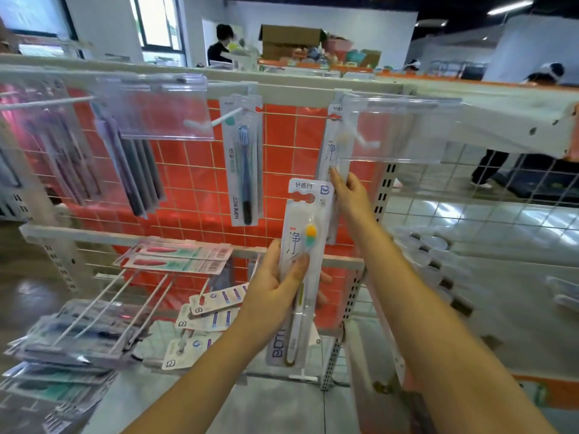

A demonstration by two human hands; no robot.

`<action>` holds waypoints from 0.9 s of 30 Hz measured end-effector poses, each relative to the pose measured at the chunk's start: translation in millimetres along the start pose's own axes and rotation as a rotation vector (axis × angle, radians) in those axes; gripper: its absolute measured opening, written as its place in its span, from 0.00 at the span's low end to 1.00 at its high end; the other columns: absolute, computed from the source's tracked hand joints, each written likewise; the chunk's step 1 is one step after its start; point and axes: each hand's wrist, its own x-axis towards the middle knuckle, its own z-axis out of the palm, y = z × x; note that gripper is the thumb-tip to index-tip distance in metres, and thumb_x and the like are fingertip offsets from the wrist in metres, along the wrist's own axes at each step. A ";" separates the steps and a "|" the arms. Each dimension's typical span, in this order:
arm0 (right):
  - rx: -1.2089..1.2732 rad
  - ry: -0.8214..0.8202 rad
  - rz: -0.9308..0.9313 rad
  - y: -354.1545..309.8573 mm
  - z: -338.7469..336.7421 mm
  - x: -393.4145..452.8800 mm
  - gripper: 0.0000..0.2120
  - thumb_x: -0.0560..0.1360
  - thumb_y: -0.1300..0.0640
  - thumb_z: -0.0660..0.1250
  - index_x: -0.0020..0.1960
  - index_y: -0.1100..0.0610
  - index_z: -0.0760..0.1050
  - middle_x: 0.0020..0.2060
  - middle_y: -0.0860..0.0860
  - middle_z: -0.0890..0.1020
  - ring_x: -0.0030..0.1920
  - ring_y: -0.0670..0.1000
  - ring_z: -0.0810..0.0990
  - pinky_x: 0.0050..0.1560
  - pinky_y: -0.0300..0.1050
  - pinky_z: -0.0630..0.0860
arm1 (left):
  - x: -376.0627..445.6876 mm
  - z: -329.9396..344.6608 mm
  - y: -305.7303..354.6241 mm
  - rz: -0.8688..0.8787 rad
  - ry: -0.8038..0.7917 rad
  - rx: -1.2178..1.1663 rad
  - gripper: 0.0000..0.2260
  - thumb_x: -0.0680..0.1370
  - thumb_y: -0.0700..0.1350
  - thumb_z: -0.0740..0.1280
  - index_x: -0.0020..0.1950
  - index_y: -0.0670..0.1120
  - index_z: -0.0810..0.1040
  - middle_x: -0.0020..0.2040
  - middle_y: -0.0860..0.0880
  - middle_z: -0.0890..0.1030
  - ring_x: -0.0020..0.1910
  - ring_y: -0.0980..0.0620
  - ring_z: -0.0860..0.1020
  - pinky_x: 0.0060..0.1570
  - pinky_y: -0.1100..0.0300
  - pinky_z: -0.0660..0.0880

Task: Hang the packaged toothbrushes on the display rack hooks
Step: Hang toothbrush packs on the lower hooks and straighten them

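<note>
The left hand (279,283) is closed around a packaged toothbrush (302,270), with the thumb pressed on the front of the clear blister and the fingers curled behind the card. This pack is long and flat, with a white card back and a glossy transparent shell. It stands almost upright, its long axis vertical with a small lean. The brush head, with yellow and green bristles, points up and the handle points down. The hang hole at its top is free, below the hooks.

A little farther, the right hand (349,191) reaches up to a hanging pack (332,145) of the same kind. Its fingers are pinching the lower part of this pack. The pack hangs from a white hook (363,140) behind a clear plastic label holder (398,126), long axis vertical.

To the left, another pack with a dark toothbrush (246,164) hangs straight down from its own hook, brush head up. More packs (200,311) lie flat and tilted on the lower hooks.

Behind them is the rack (282,86), with a white metal frame, a thin wire grid and an orange back panel (194,183).
</note>
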 end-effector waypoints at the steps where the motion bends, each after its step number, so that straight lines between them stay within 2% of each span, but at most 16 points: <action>1: -0.015 0.018 0.011 3.5 -0.3 -1.4 0.07 0.78 0.48 0.64 0.47 0.52 0.72 0.43 0.47 0.79 0.43 0.46 0.78 0.45 0.40 0.75 | 1.0 3.7 0.4 0.013 -0.011 -0.010 0.13 0.74 0.52 0.62 0.56 0.51 0.72 0.39 0.44 0.84 0.34 0.45 0.82 0.37 0.51 0.81; 4: -0.070 0.124 0.007 18.1 -4.1 -13.3 0.09 0.76 0.52 0.68 0.53 0.52 0.70 0.45 0.42 0.77 0.47 0.45 0.77 0.52 0.42 0.75 | 4.3 12.5 -1.2 0.071 0.003 0.007 0.09 0.74 0.56 0.63 0.54 0.59 0.74 0.43 0.43 0.84 0.38 0.44 0.83 0.42 0.47 0.80; 6: -0.126 0.169 -0.006 27.7 -9.5 -27.9 0.12 0.76 0.53 0.68 0.55 0.50 0.68 0.49 0.45 0.77 0.51 0.46 0.77 0.55 0.44 0.75 | 5.3 16.6 1.0 0.115 0.020 0.030 0.06 0.75 0.60 0.65 0.51 0.65 0.76 0.46 0.43 0.83 0.44 0.43 0.83 0.46 0.45 0.79; 8: -0.193 0.152 0.003 36.0 -15.7 -43.4 0.11 0.77 0.55 0.67 0.56 0.52 0.69 0.53 0.49 0.78 0.53 0.48 0.77 0.56 0.44 0.75 | 5.3 20.3 5.2 0.133 -0.002 0.010 0.07 0.76 0.58 0.65 0.53 0.61 0.75 0.46 0.43 0.83 0.44 0.43 0.83 0.45 0.47 0.80; 10: -0.248 0.131 0.011 44.9 -22.0 -56.6 0.08 0.77 0.55 0.67 0.55 0.52 0.71 0.53 0.51 0.79 0.53 0.49 0.78 0.56 0.46 0.76 | 4.2 23.0 9.7 0.139 -0.029 -0.038 0.10 0.75 0.54 0.63 0.55 0.56 0.73 0.43 0.45 0.84 0.38 0.45 0.83 0.39 0.51 0.81; 13: -0.279 0.103 0.047 52.6 -29.7 -76.5 0.04 0.76 0.51 0.66 0.46 0.42 0.71 0.48 0.47 0.80 0.50 0.49 0.80 0.55 0.53 0.78 | 2.4 28.1 16.8 0.206 -0.040 -0.022 0.09 0.75 0.53 0.62 0.54 0.55 0.72 0.44 0.48 0.84 0.39 0.47 0.83 0.39 0.51 0.81; 16: -0.213 0.028 0.116 56.5 -36.6 -95.5 0.02 0.74 0.47 0.64 0.46 0.41 0.73 0.45 0.46 0.80 0.49 0.52 0.80 0.55 0.60 0.77 | 1.4 33.3 22.4 0.236 -0.069 -0.039 0.08 0.75 0.48 0.60 0.54 0.51 0.71 0.40 0.55 0.84 0.36 0.55 0.83 0.36 0.61 0.80; 18: -0.221 -0.037 0.121 53.2 -40.4 -110.5 0.09 0.76 0.57 0.63 0.53 0.44 0.74 0.50 0.48 0.81 0.53 0.52 0.80 0.59 0.56 0.76 | -0.1 37.7 27.2 0.254 -0.107 -0.032 0.07 0.76 0.46 0.59 0.53 0.49 0.69 0.38 0.56 0.83 0.33 0.57 0.82 0.34 0.64 0.79; 20: -0.245 -0.057 0.132 50.9 -43.3 -121.6 0.16 0.77 0.67 0.60 0.52 0.45 0.73 0.52 0.48 0.79 0.53 0.50 0.78 0.60 0.51 0.74 | -0.5 41.2 32.6 0.274 -0.130 0.008 0.04 0.79 0.43 0.59 0.53 0.49 0.69 0.37 0.60 0.82 0.33 0.60 0.81 0.33 0.69 0.77; 22: -0.274 -0.042 0.125 48.3 -42.4 -127.8 0.15 0.77 0.66 0.60 0.51 0.45 0.73 0.50 0.48 0.79 0.53 0.51 0.79 0.60 0.52 0.74 | 2.2 42.1 36.3 0.290 -0.127 0.040 0.05 0.80 0.41 0.59 0.52 0.50 0.70 0.37 0.63 0.82 0.36 0.66 0.80 0.35 0.74 0.74; 23: -0.288 -0.027 0.094 47.4 -41.1 -130.6 0.12 0.77 0.61 0.61 0.51 0.43 0.74 0.50 0.48 0.81 0.53 0.53 0.80 0.59 0.56 0.76 | 4.6 42.1 37.9 0.295 -0.111 0.047 0.05 0.80 0.41 0.59 0.52 0.51 0.70 0.38 0.61 0.82 0.38 0.66 0.80 0.37 0.74 0.74; 25: -0.319 -0.016 0.058 47.7 -39.0 -135.9 0.06 0.76 0.51 0.64 0.47 0.39 0.74 0.47 0.46 0.82 0.50 0.51 0.81 0.54 0.58 0.77 | 10.1 42.3 39.0 0.304 -0.076 0.056 0.05 0.79 0.46 0.60 0.53 0.52 0.70 0.43 0.54 0.83 0.42 0.60 0.82 0.41 0.68 0.77; 27: -0.330 -0.023 0.037 47.5 -38.9 -143.5 0.05 0.77 0.51 0.64 0.46 0.40 0.74 0.46 0.44 0.82 0.50 0.46 0.81 0.54 0.55 0.78 | 14.4 42.9 39.5 0.290 -0.082 0.051 0.06 0.79 0.48 0.60 0.55 0.53 0.70 0.43 0.47 0.83 0.40 0.51 0.83 0.39 0.58 0.80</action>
